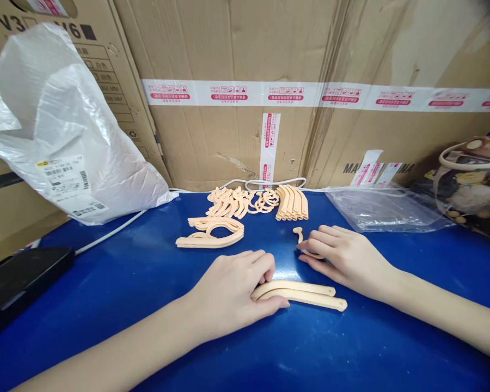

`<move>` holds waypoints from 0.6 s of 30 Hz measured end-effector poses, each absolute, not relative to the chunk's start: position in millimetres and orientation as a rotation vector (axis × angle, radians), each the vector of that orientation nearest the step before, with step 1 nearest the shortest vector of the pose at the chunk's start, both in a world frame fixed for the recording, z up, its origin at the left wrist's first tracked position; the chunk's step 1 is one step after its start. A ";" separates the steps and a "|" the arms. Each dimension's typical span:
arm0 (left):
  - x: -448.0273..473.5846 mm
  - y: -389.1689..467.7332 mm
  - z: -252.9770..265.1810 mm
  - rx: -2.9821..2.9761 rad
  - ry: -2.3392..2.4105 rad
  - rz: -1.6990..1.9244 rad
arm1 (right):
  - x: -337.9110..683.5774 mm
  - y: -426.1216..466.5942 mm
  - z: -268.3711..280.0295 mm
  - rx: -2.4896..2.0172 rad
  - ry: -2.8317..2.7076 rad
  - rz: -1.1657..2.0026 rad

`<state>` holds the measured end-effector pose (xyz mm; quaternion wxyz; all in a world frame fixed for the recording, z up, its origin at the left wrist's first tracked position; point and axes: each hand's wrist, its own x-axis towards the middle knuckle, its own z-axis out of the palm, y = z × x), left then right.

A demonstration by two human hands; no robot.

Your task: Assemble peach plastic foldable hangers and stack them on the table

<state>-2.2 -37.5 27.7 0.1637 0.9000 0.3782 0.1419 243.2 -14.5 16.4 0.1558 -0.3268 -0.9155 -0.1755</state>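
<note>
Two beige curved plastic hanger arms (pixel 302 295) lie side by side on the blue table, gripped at their left ends by my left hand (pixel 232 291). Their free ends, each with a small hole, point right. Farther right, my right hand (pixel 347 256) has its fingers closed on a thin beige hanger hook (pixel 298 233); its curled tip shows beyond the fingers and the rest is partly covered. Folded hangers (pixel 212 234) lie together ahead of my left hand. Behind them are a heap of loose hooks and short arms (pixel 228 201) and a neat stack of curved arms (pixel 292 202).
Large cardboard boxes (pixel 228 141) stand along the table's back edge. A white plastic mailing bag (pixel 65 125) leans at the left, near a black device (pixel 24 283) and white cable (pixel 110 234). At right are a clear plastic bag (pixel 384 209) and a dark decorated bag (pixel 473 185).
</note>
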 end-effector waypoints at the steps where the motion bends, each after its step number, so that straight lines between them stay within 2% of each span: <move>1: -2.3 -37.6 27.5 2.570 1.071 0.403 | 244.4 -13.5 15.6 -0.931 -2.629 -0.420; 6: -5.0 -34.1 37.4 2.537 1.111 0.518 | 247.0 -11.6 12.9 -0.935 -2.625 -0.197; 10: -20.9 -4.5 60.0 2.542 1.570 0.655 | 247.8 -12.5 13.2 -0.908 -2.590 -0.119; 13: -42.2 33.5 70.9 2.367 2.041 0.380 | 248.5 -12.4 14.1 -0.875 -2.562 -0.109; 18: -69.2 85.5 62.5 2.193 2.071 0.203 | 250.3 -11.2 15.9 -0.908 -2.543 -0.078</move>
